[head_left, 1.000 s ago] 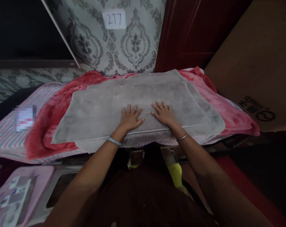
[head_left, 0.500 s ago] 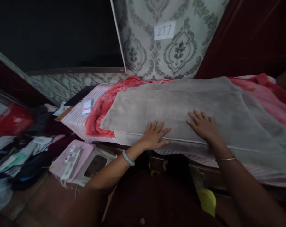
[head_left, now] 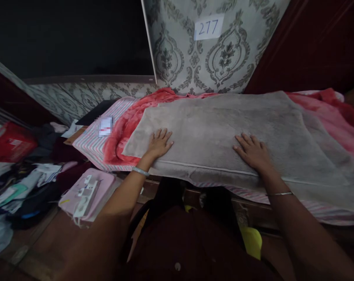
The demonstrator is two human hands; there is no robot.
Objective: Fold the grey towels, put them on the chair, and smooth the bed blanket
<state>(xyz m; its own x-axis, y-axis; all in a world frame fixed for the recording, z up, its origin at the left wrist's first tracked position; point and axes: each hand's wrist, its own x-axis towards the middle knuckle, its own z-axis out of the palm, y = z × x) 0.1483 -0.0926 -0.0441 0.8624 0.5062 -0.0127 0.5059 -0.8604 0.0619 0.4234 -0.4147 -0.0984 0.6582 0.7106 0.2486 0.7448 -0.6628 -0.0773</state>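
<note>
Patterned wallpaper (head_left: pixel 198 62); black screen (head_left: pixel 71 37); dark-red panel (head_left: pixel 314 47); pink-topped stool (head_left: pixel 105 185); brown floor (head_left: pixel 45 244); dim light

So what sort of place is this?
Probably a room in a home: there's patterned wallpaper, a big dark screen, and a red blanket under the grey cloth.

Matt, plush grey cloth (head_left: pixel 203 132), fluffy red blanket (head_left: pixel 125 134), smooth paper label (head_left: pixel 209 34).

Plain grey cloth (head_left: pixel 200 128), red-pink blanket (head_left: pixel 130 125), grey damask wallpaper (head_left: pixel 194 72), striped sheet (head_left: pixel 90 144) — pink, blue and white
</note>
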